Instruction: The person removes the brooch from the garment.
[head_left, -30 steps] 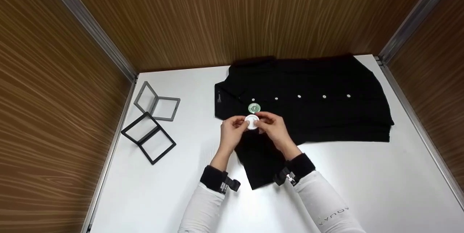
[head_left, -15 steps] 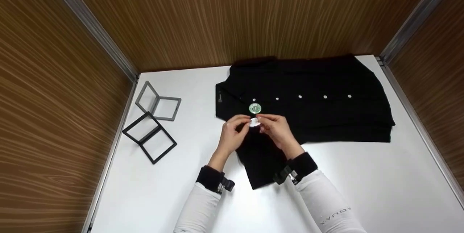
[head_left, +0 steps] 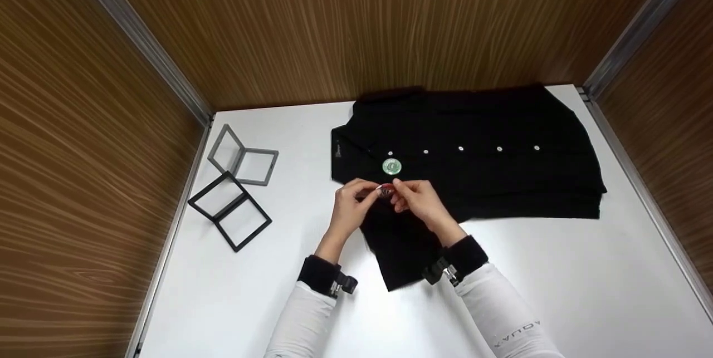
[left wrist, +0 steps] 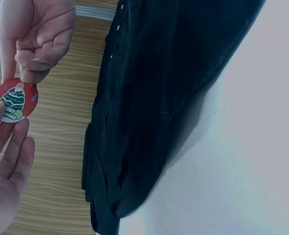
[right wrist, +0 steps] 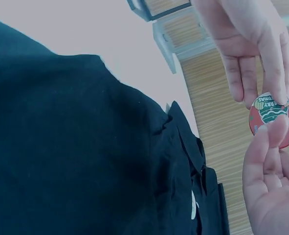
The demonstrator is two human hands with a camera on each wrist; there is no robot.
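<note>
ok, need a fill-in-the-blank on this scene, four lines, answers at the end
1. The held badge, pinched by the left grip and right grip, pictures a Christmas ____.
2. The other badge, on the shirt, is mostly ____.
3. In the head view, the shirt shows ____ white buttons.
4. Beside the grey frame is a second frame, coloured ____.

Missing words: tree; green; five; black

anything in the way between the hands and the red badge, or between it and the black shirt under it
Nothing visible is. The left hand and right hand both hold the red badge over the black shirt. The green badge lies on the shirt just beyond them, not between.
</note>
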